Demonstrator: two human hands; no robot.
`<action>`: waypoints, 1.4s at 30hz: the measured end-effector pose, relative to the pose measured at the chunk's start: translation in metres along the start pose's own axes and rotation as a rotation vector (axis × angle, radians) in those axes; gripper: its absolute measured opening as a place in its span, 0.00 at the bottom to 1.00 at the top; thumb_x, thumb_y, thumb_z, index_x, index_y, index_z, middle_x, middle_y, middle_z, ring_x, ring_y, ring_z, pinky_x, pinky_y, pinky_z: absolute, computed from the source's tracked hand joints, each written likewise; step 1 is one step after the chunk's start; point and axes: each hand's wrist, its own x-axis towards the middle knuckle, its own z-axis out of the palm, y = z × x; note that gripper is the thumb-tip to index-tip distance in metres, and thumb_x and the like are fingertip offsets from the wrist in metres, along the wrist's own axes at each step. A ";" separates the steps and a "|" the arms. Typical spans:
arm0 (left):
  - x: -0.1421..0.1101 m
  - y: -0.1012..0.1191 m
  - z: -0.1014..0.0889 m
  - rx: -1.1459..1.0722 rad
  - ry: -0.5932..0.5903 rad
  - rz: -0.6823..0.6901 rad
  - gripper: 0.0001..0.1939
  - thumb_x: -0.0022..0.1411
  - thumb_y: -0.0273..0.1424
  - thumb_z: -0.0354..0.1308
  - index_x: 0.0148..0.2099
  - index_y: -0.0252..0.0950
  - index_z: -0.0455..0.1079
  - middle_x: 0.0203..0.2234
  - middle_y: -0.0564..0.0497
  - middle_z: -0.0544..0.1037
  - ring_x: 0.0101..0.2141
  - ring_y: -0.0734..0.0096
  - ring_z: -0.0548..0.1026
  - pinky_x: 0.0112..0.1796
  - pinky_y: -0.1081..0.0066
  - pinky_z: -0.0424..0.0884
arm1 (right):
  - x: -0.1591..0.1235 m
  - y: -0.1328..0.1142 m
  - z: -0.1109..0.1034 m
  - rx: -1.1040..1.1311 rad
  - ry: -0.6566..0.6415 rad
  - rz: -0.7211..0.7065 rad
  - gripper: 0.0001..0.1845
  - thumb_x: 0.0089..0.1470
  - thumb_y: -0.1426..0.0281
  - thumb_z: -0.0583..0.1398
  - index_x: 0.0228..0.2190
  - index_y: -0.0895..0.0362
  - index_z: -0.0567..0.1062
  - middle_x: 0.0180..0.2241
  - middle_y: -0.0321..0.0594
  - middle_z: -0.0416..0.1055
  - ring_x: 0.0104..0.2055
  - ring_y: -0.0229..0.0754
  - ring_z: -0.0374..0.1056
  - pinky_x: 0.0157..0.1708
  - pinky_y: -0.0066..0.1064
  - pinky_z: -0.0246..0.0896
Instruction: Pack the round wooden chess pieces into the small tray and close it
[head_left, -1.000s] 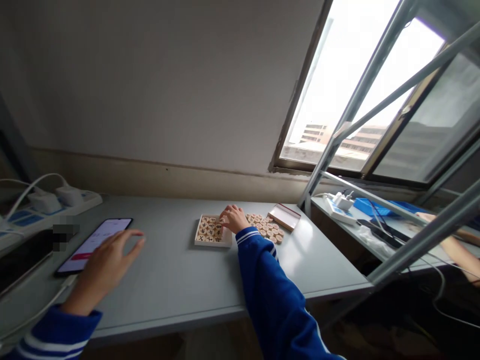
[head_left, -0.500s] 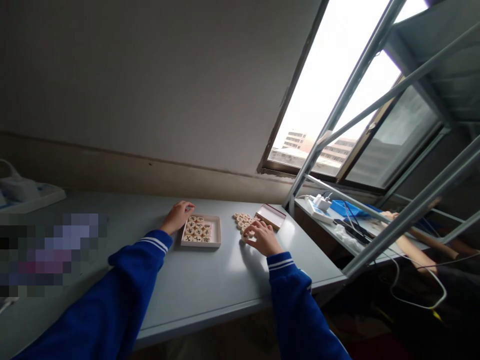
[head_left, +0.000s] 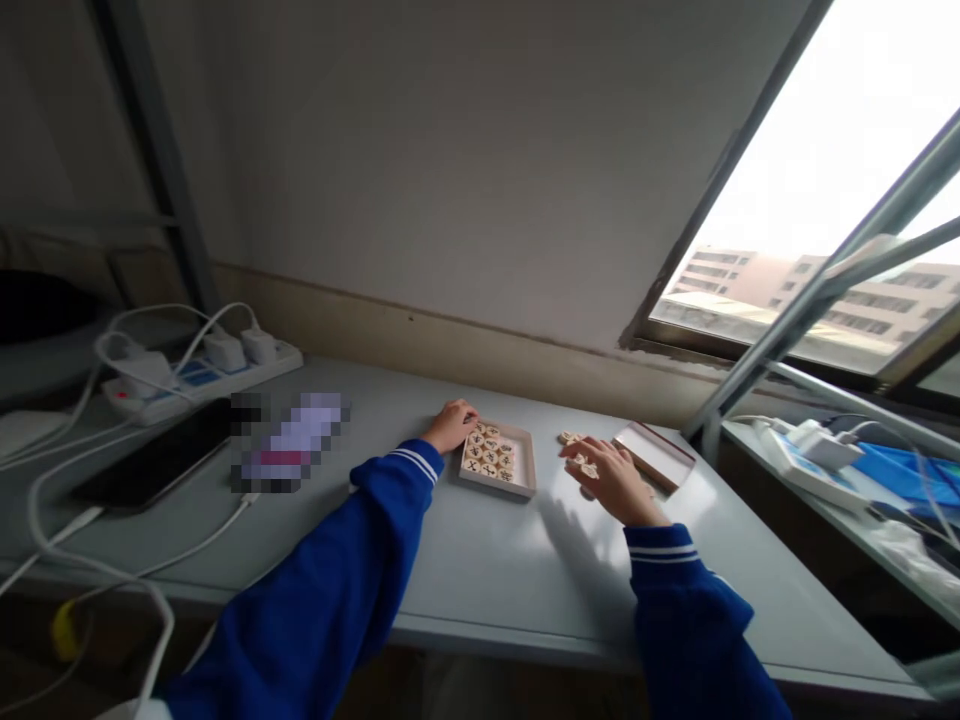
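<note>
A shallow pale wooden box (head_left: 527,466) lies on the grey table (head_left: 480,570), filled with several round wooden game pieces (head_left: 491,455) marked in black. My left hand (head_left: 450,426) rests against the box's left far corner, fingers curled on its rim. My right hand (head_left: 611,478) lies over a loose heap of round wooden pieces (head_left: 570,439) to the right of the box, fingers bent down onto them; whether it grips one is hidden. The box's lid (head_left: 654,455) lies just beyond that heap. Both arms wear blue sleeves with white stripes.
A white power strip (head_left: 199,370) with plugs and white cables sits at the far left. A dark phone (head_left: 154,462) lies near it beside a blurred patch. To the right, a metal frame (head_left: 757,370) and a second bench with a white charger (head_left: 814,445) and blue tray stand below the window.
My left hand has left the phone and gone to the box's left corner. My right hand has moved from the box to the loose pieces. The view has swung left.
</note>
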 end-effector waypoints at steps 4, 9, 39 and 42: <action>-0.003 0.000 -0.005 0.019 0.001 -0.002 0.10 0.55 0.26 0.50 0.35 0.33 0.73 0.33 0.47 0.74 0.38 0.70 0.71 0.43 0.73 0.65 | 0.047 -0.034 0.011 0.071 -0.131 -0.181 0.14 0.50 0.72 0.58 0.41 0.52 0.70 0.41 0.40 0.68 0.45 0.45 0.62 0.42 0.37 0.53; -0.004 -0.003 -0.007 0.029 0.010 0.025 0.10 0.55 0.25 0.49 0.34 0.33 0.73 0.31 0.47 0.73 0.36 0.70 0.71 0.42 0.71 0.66 | 0.076 -0.048 0.035 0.155 -0.228 -0.127 0.11 0.52 0.73 0.56 0.39 0.53 0.73 0.38 0.40 0.70 0.41 0.42 0.64 0.40 0.34 0.55; -0.002 -0.010 -0.003 0.027 -0.016 0.058 0.13 0.56 0.31 0.44 0.35 0.35 0.70 0.33 0.47 0.70 0.37 0.67 0.70 0.41 0.68 0.65 | 0.058 0.013 0.030 -0.052 -0.015 0.334 0.14 0.46 0.69 0.61 0.39 0.53 0.72 0.44 0.46 0.64 0.48 0.51 0.54 0.43 0.43 0.47; -0.002 -0.010 -0.003 0.026 -0.015 0.073 0.13 0.56 0.31 0.44 0.35 0.35 0.71 0.32 0.47 0.70 0.37 0.66 0.70 0.41 0.68 0.65 | 0.063 -0.010 0.026 0.113 -0.068 0.100 0.21 0.46 0.69 0.62 0.45 0.49 0.68 0.45 0.40 0.65 0.47 0.45 0.58 0.42 0.38 0.50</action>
